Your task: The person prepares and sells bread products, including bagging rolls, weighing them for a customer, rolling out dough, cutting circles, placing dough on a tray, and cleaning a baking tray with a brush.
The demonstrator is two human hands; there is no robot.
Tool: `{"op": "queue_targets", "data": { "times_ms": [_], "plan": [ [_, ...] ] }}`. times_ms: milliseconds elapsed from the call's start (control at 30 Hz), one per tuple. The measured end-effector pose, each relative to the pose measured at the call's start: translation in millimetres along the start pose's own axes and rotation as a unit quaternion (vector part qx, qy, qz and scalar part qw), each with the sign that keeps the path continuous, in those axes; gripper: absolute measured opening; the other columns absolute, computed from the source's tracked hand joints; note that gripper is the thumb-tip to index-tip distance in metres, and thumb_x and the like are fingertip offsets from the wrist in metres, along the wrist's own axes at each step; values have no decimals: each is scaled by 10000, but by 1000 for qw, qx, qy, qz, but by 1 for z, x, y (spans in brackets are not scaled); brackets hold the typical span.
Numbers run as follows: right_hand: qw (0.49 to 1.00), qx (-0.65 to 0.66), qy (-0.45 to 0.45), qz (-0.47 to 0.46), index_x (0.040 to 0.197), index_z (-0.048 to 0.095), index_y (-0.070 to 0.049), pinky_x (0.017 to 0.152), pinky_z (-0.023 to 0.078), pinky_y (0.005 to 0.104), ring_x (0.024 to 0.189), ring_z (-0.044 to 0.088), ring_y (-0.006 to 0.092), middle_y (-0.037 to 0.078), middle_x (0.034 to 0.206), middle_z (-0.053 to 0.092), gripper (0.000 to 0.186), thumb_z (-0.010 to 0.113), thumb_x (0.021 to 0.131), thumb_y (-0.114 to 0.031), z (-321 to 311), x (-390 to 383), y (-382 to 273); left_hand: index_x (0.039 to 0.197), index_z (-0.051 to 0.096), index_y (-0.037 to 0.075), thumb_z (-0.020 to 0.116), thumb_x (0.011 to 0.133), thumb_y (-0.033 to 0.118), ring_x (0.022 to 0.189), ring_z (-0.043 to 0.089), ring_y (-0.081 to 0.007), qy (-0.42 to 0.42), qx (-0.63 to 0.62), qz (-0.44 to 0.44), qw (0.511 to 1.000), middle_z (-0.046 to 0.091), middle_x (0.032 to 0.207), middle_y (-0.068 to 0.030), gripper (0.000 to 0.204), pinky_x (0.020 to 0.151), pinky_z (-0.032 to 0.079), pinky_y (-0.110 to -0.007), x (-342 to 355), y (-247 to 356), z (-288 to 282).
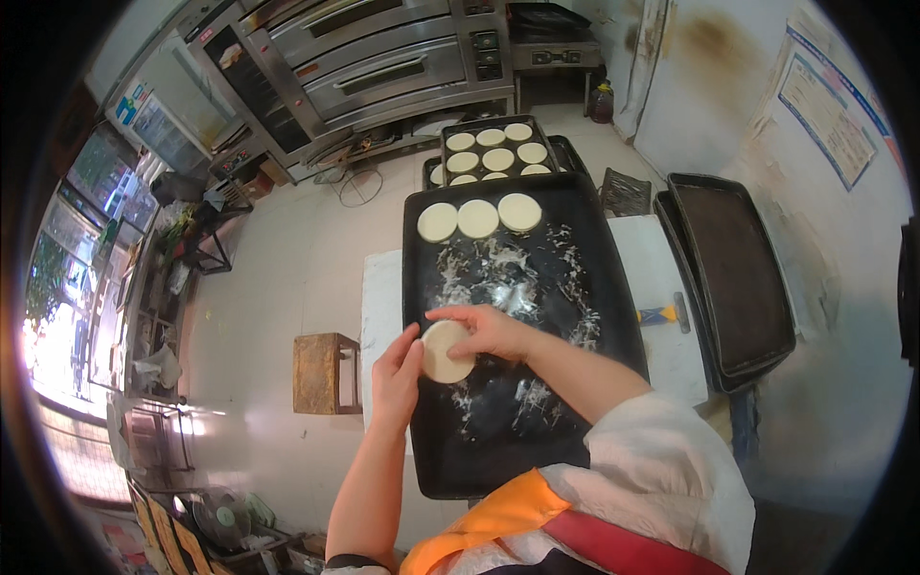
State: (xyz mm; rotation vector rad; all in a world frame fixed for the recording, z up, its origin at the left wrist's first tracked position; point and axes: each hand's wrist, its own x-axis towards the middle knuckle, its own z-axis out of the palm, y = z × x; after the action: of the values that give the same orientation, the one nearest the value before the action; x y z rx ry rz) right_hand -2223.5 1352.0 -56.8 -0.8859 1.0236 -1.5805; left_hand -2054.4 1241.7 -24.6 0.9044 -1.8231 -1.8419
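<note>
A pale flat dough round [439, 366] is held over the near left part of a large black tray [604, 402]. My left hand [397, 372] grips its left edge, fingertips raised beside it. My right hand [486, 331] grips it from the upper right, index finger over the top edge and thumb on its face. Three dough rounds [478, 219] lie in a row along the tray's far end. The middle of the tray is marked with white, flaky smears [508, 287].
Trays of several dough rounds [496, 158] stand behind. A white worktable [671, 359] carries a scraper [659, 314]. Stacked empty trays [743, 273] are at right, a stool [316, 374] at left. A steel oven [383, 67] stands at the back, shelving [163, 345] along the left.
</note>
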Motion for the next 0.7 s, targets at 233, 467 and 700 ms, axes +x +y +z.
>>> {"op": "queue_targets", "data": {
  "times_ms": [233, 467, 700],
  "plan": [
    [685, -361, 630, -62, 1218, 525, 28, 892, 481, 416, 1052, 606, 359, 225, 1130, 625, 474, 621, 756, -20, -233, -8, -9, 1265, 498, -63, 547, 946, 101, 946, 648, -223, 20, -21, 2, 1000, 650, 1074, -170, 362, 812, 521, -302, -7, -7, 5],
    [562, -623, 538, -82, 1234, 533, 4, 975, 408, 433, 1185, 484, 355, 197, 1259, 536, 552, 712, 724, -108, -210, 11, 2, 1160, 557, -56, 564, 929, 109, 855, 667, -235, 153, -65, -55, 985, 663, 1006, -176, 285, 750, 547, -318, -86, -56, -59],
    [526, -657, 539, 44, 912, 626, 4, 769, 510, 435, 954, 570, 328, 157, 1007, 549, 376, 754, 753, -312, -212, 18, -25, 1082, 588, -64, 559, 909, 85, 769, 674, -218, 235, -41, -125, 963, 670, 915, -150, 231, 686, 547, -294, -152, -84, -92]
  ]
}}
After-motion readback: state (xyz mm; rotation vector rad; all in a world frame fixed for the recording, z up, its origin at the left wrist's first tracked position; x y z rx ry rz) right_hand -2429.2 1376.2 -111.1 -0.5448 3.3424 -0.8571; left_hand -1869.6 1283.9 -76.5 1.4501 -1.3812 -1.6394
